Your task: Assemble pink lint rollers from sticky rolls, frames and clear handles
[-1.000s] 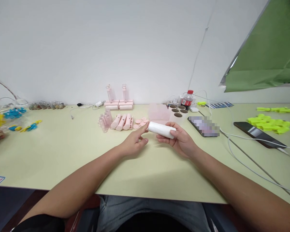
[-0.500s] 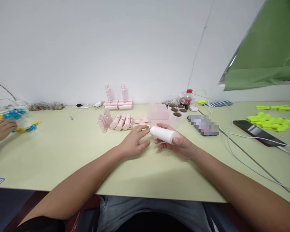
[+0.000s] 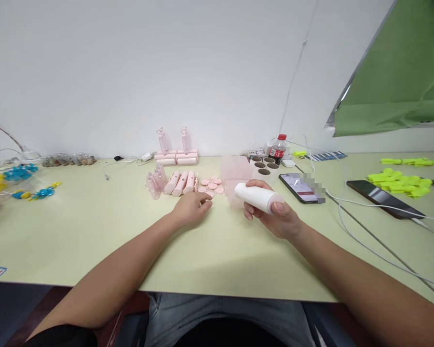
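In my right hand (image 3: 280, 219) is a white roll of lint-roller paper (image 3: 255, 196), held tilted above the table, its pinkish end towards me. My thumb presses near that end. My left hand (image 3: 191, 208) reaches to several flat pink round discs (image 3: 212, 185) on the table. Its fingertips rest on or just over the nearest disc, with the thumb a little apart. Just behind the roll stands a translucent pink box (image 3: 236, 167). Left of the discs lie pink cylindrical cases (image 3: 181, 183) and clear pink handles (image 3: 156, 182).
Against the wall stand two pink assembled pieces (image 3: 176, 157). Brown-cored rolls (image 3: 264, 171), a cola bottle (image 3: 278, 150), a lit phone (image 3: 301, 188) and a dark phone (image 3: 383, 198) with white cables lie right. Neon-yellow pieces (image 3: 401, 182) are farther right; blue-yellow items (image 3: 43, 193) lie left.
My left hand has moved left and away from the roll, onto the pink discs. My right hand has shifted slightly right with the roll. Another person's hand has left the far-left items.
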The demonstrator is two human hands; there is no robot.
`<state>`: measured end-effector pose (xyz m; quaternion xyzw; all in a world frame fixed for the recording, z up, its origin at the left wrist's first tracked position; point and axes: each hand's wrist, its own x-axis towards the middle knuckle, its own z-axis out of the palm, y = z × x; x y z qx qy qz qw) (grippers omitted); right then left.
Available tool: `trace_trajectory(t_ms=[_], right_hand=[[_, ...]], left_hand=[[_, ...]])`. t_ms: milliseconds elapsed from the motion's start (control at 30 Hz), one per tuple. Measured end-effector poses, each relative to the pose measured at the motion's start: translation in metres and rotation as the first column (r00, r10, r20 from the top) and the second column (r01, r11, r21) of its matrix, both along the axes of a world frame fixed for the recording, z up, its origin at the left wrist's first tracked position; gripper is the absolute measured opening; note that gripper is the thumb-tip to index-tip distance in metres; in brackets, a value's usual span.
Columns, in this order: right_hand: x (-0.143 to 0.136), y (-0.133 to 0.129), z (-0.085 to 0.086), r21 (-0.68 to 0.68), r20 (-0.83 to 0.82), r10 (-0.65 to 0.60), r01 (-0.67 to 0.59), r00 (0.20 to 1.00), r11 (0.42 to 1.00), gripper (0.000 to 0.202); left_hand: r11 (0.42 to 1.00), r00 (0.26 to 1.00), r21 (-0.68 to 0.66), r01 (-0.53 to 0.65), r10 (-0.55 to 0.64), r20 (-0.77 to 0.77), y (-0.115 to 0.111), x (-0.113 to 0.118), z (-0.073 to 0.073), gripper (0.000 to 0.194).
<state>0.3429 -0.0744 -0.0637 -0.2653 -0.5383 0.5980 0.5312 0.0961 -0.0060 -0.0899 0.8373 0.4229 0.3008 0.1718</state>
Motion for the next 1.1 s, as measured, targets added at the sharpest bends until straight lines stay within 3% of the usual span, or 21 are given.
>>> trace_trajectory(t_ms=[133,233,333,600,733,867,1100], right_hand=[[-0.001,0.005,-0.007,-0.033,-0.007,0.027,-0.028,1.0,0.999,0.058],[-0.001,0.01,-0.013,-0.059,0.01,0.033,-0.033,0.999,0.998,0.056],[-0.001,0.011,-0.015,-0.068,0.019,0.055,-0.053,0.998,0.996,0.056],[-0.002,0.009,-0.015,-0.022,0.085,0.07,-0.068,0.994,0.997,0.063],[-0.003,0.009,-0.016,-0.019,0.106,0.068,-0.066,0.992,0.998,0.064],[-0.004,0.008,-0.015,0.001,0.117,0.066,-0.067,0.991,0.998,0.063],[-0.005,0.007,-0.014,0.008,0.108,0.057,-0.058,0.992,0.998,0.063]], left_hand=[[0.978,0.978,0.059,-0.2,0.203,-0.051,0.005,-0.008,0.01,0.03],[0.919,0.901,0.073,-0.387,0.394,-0.183,0.01,-0.02,0.02,0.033],[0.877,0.843,0.014,-0.48,0.465,-0.271,0.015,-0.03,0.027,0.039],[0.864,0.794,-0.008,-0.503,0.459,-0.398,0.02,-0.034,0.026,0.049],[0.867,0.753,0.116,-0.485,0.481,-0.449,0.022,-0.023,0.016,0.048],[0.861,0.726,0.201,-0.467,0.503,-0.47,0.024,-0.015,0.011,0.035],[0.827,0.733,0.149,-0.542,0.552,-0.397,0.023,-0.019,0.023,0.035]])
